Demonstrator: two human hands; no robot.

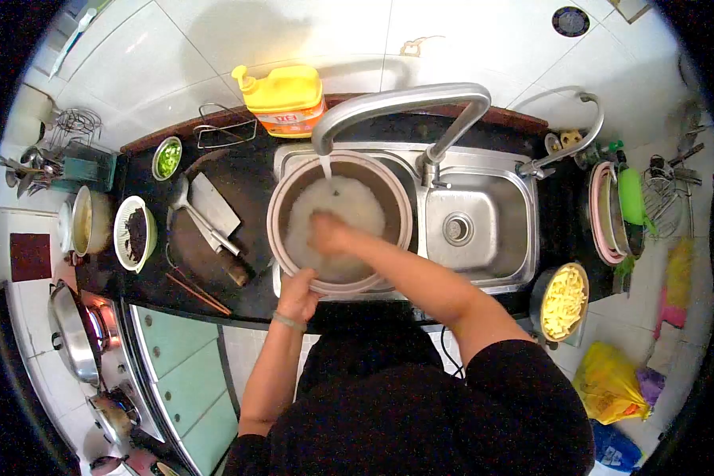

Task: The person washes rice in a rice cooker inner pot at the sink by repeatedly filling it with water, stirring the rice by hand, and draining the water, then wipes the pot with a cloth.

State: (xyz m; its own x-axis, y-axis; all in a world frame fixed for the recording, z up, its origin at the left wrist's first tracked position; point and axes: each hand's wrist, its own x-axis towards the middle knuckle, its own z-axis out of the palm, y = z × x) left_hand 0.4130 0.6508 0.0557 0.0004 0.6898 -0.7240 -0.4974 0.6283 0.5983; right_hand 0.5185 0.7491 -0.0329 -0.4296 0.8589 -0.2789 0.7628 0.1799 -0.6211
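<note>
A large round pot (407, 214) with a pale pinkish rim sits over the left sink basin. Cloudy whitish water (357, 202) fills its lower part, and pale grain-like matter seems to lie in it. My left hand (297, 293) grips the pot's near rim, thumb on the edge. Inside the pot, my right hand (329, 232) is down at the water; its fingers are smeared by motion and partly hidden. From the curved metal faucet (404, 97) a stream runs into the pot just beyond my right hand.
On the left counter lie a cleaver (214, 204), chopsticks (198, 293), a basket of dark food (119, 238) and a bowl of chopped greens (166, 159). A yellow pump jug (284, 99) stands behind. Right are the second basin (484, 254) and a bowl of yellow strips (563, 301). A stove flame burns far left.
</note>
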